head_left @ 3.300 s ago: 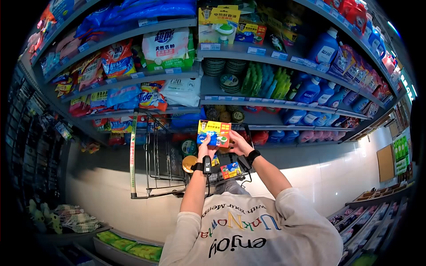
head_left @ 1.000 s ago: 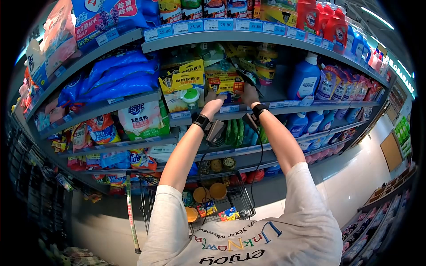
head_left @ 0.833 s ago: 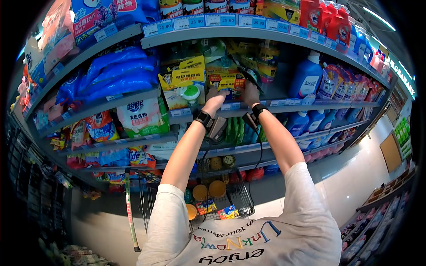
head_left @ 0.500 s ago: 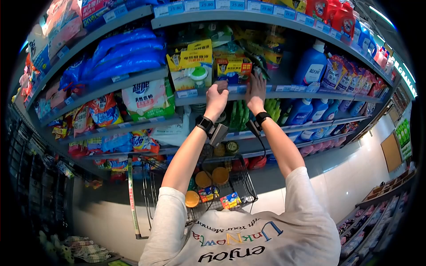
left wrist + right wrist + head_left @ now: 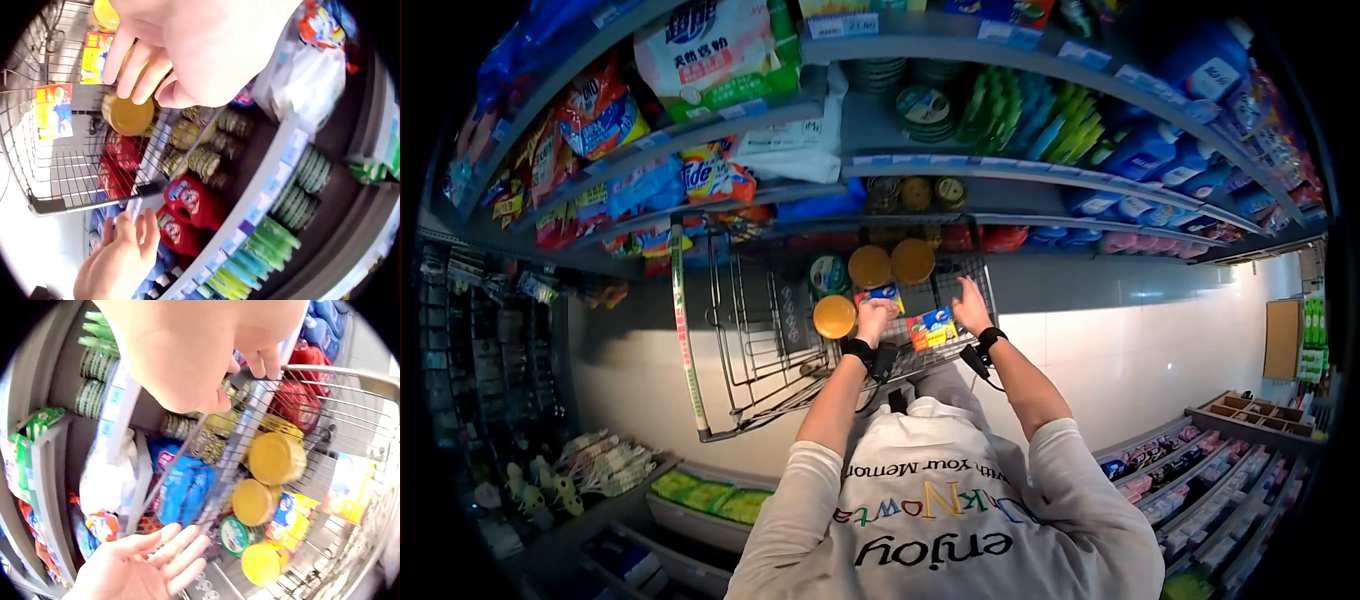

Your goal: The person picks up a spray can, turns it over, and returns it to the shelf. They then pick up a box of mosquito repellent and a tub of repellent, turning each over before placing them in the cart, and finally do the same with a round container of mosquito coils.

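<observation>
My left hand (image 5: 876, 318) hovers over the wire shopping cart (image 5: 70, 211), fingers slightly bent and holding nothing. Across from it, my right hand (image 5: 971, 306) is also bare, near the cart's far side; the left wrist view shows its fingers loosely spread. Inside the cart lie two small yellow, blue and red boxes, one close under the left hand (image 5: 290, 520) and the other box (image 5: 932, 328) between the hands. Several tubs with orange-yellow lids, one of them a tub (image 5: 276, 458) beside the boxes, and a green-lidded tub (image 5: 828, 273) stand there too.
Shelves rise right behind the cart, with a shelf edge (image 5: 960, 162) above it. They carry detergent bags (image 5: 718, 60), green brushes or bottles (image 5: 997, 110) and blue bottles (image 5: 1145, 152). The cart's handle bar (image 5: 684, 330) is at left. Low racks (image 5: 1200, 480) stand behind the person.
Earlier both hands held a yellow-and-red box over the cart, then had it on the shelf. They let go of it there and came down over the cart; the head view tilted down.
</observation>
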Demonstrator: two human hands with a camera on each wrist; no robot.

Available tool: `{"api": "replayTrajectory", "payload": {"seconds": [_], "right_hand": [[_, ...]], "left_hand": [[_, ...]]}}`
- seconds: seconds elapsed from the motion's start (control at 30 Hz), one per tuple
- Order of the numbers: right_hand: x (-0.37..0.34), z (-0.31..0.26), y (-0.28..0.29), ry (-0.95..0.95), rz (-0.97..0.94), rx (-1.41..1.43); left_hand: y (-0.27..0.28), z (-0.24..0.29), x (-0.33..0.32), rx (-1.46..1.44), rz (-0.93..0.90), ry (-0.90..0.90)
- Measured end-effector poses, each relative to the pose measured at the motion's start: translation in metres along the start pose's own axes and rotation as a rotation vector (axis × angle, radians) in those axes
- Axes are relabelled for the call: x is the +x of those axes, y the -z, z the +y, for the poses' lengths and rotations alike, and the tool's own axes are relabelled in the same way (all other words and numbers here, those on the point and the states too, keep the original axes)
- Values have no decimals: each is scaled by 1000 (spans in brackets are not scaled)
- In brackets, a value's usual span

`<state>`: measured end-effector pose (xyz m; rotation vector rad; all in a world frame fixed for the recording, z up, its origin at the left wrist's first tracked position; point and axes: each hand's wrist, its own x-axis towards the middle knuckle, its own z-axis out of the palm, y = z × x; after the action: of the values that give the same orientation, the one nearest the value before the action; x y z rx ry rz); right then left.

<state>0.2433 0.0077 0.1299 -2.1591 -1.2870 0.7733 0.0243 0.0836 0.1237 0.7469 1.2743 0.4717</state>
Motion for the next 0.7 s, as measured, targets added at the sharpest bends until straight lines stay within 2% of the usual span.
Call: {"api": "replayTrajectory", "payload": {"seconds": [0.1, 0.13, 0.17, 0.33, 0.37, 0.47, 0.5, 0.6, 0.67, 0.7], "right_hand": [[-12, 21, -24, -150, -86, 80], [-14, 30, -35, -115, -38, 50], [-15, 41, -44, -138, -69, 85], [-14, 91, -85, -273, -163, 119], [-12, 106, -95, -337, -216, 83], [-1, 133, -110, -454, -297, 94], [6, 143, -116, -469, -279, 47], [26, 182, -135, -406, -291, -30], [39, 200, -150, -452, -308, 38], [47, 205, -156, -456, -317, 72]], "left_hand": [[21, -30, 5, -132, 3, 109], [25, -38, 8, -174, 2, 144], [27, -48, 10, -162, 8, 178], [12, -65, 19, -303, 68, 308], [7, -68, 20, -292, 77, 309], [6, -123, 44, -293, 115, 289], [-1, -129, 51, -343, 171, 376], [-12, -166, 73, -219, 175, 351], [-14, -187, 84, -203, 122, 369], [-20, -178, 89, -184, 127, 454]]}}
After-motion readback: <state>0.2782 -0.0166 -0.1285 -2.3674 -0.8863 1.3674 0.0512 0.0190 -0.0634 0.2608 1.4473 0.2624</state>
